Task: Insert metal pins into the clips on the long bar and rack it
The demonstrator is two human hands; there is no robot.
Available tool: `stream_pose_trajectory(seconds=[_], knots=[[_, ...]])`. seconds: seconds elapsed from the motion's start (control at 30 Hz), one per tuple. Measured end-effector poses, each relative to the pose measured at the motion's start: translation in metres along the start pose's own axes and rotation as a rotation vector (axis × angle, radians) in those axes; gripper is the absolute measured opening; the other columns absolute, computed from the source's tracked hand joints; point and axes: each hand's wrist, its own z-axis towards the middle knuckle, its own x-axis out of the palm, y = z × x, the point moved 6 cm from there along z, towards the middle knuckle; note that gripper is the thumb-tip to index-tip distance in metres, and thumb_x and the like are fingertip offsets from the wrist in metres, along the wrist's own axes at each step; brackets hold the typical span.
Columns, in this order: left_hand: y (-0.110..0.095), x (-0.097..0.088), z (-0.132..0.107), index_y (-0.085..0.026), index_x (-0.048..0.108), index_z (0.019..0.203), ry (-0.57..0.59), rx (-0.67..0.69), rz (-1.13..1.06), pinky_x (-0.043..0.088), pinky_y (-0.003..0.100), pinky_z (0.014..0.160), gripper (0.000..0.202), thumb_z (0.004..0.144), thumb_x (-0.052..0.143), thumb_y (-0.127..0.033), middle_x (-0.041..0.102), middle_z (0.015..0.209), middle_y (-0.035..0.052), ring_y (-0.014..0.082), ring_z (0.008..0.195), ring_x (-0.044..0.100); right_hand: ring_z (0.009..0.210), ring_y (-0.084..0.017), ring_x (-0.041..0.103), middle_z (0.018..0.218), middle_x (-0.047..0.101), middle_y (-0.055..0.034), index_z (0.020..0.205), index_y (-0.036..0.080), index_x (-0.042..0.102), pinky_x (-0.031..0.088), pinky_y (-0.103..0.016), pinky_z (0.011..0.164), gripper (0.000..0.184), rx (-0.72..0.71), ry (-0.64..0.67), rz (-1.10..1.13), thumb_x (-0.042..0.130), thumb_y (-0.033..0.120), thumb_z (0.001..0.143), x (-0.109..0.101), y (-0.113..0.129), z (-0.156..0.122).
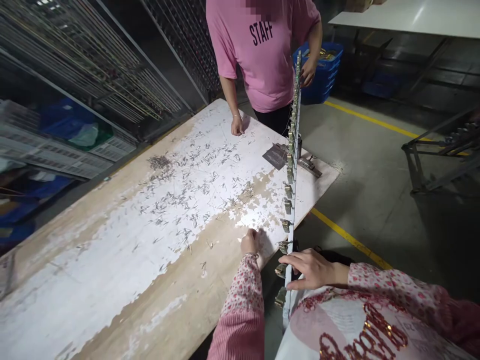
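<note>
Right hand (311, 270): fingers half closed around clip strip (291, 235), which runs straight ahead of it beyond the counter (93, 280). Left hand (250, 242): curled on counter just beside it, hold unclear. Even grip best steadies strip.

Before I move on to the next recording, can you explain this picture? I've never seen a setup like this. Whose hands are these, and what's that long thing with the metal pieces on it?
This view comes from a camera worn on a person's head, looking down at their own hands. Their right hand grips a long narrow strip, standing on edge and carrying a row of brass-coloured metal clips. Their left hand is on a wide board, its white paint worn down to bare wood in places and scattered with small grey metal slivers. Across the board stands a co-worker in a pink T-shirt printed STAFF, with one hand on the board and the other hand beside the strip's far end.
</note>
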Motion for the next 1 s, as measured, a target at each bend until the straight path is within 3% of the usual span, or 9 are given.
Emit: stream_pose_trajectory(seconds=[0.07,0.2,0.27,0.43,0.6,0.73,0.87,1.0], knots=[[-0.004,-0.007,-0.006,-0.018,0.049,0.077,0.043,-0.014,-0.107,0.042,0.028,0.062,0.025,0.072,0.068,-0.033,0.054,0.057,-0.002,0.0164,0.058,0.058,0.069,-0.017,0.063,0.085,0.066,-0.0053,0.115,0.014,0.053,0.044,-0.027,0.062,0.051,0.048,0.04,-0.057,0.049,0.058,0.09,0.007,0.0,0.002],[-0.021,-0.024,-0.033,-0.019,0.043,0.1,0.142,-0.025,-0.358,0.045,0.026,0.056,0.055,0.065,0.072,-0.051,0.057,0.06,-0.0051,0.0137,0.051,0.057,0.075,-0.018,0.065,0.087,0.067,-0.0035,0.106,0.017,0.056,0.044,-0.026,0.065,0.041,0.159,0.049,-0.104,0.058,0.053,0.087,0.014,-0.001,0.007],[-0.031,-0.032,-0.051,-0.02,0.043,0.1,0.186,-0.027,-0.466,0.044,0.025,0.054,0.059,0.063,0.075,-0.053,0.056,0.061,-0.0062,0.0115,0.05,0.056,0.078,-0.018,0.066,0.09,0.067,-0.003,0.104,0.018,0.057,0.044,-0.026,0.067,0.038,0.196,0.031,-0.1,0.062,0.051,0.086,0.015,-0.001,0.008],[-0.043,-0.041,-0.091,-0.016,0.049,0.08,0.231,-0.078,-0.676,0.041,0.021,0.053,0.049,0.064,0.076,-0.053,0.052,0.066,-0.0038,0.006,0.052,0.05,0.079,-0.018,0.066,0.09,0.068,-0.0032,0.102,0.018,0.059,0.045,-0.026,0.067,0.035,0.21,-0.006,-0.069,0.065,0.047,0.085,0.019,-0.002,0.011],[-0.053,-0.052,-0.118,-0.015,0.059,0.092,0.215,-0.095,-0.815,0.047,0.024,0.064,0.053,0.058,0.083,-0.047,0.056,0.078,0.0008,0.0087,0.065,0.055,0.079,-0.018,0.066,0.092,0.069,-0.0038,0.105,0.018,0.059,0.045,-0.026,0.07,0.035,0.223,-0.063,-0.077,0.065,0.046,0.084,0.02,-0.004,0.011],[-0.072,-0.066,-0.129,-0.015,0.062,0.094,0.249,0.012,-0.82,0.046,0.024,0.066,0.046,0.059,0.085,-0.032,0.058,0.077,0.0003,0.0086,0.066,0.055,0.077,-0.017,0.066,0.089,0.069,-0.0033,0.097,0.018,0.06,0.045,-0.026,0.068,0.034,0.256,-0.118,-0.08,0.066,0.048,0.082,0.022,-0.004,0.013],[-0.09,-0.082,-0.129,-0.013,0.062,0.08,0.202,0.186,-0.661,0.04,0.021,0.056,0.027,0.078,0.071,-0.038,0.053,0.064,-0.0016,0.0066,0.055,0.048,0.077,-0.017,0.066,0.086,0.069,-0.0032,0.094,0.017,0.061,0.044,-0.025,0.068,0.03,0.28,-0.168,-0.091,0.065,0.045,0.084,0.023,-0.003,0.014],[-0.105,-0.086,-0.134,-0.015,0.061,0.083,0.297,0.251,-0.707,0.04,0.021,0.056,0.026,0.077,0.072,-0.037,0.052,0.071,-0.0012,0.0062,0.056,0.047,0.076,-0.016,0.066,0.088,0.07,-0.0028,0.096,0.016,0.061,0.044,-0.025,0.068,0.027,0.302,-0.173,-0.095,0.066,0.04,0.085,0.022,0.0,0.013]])
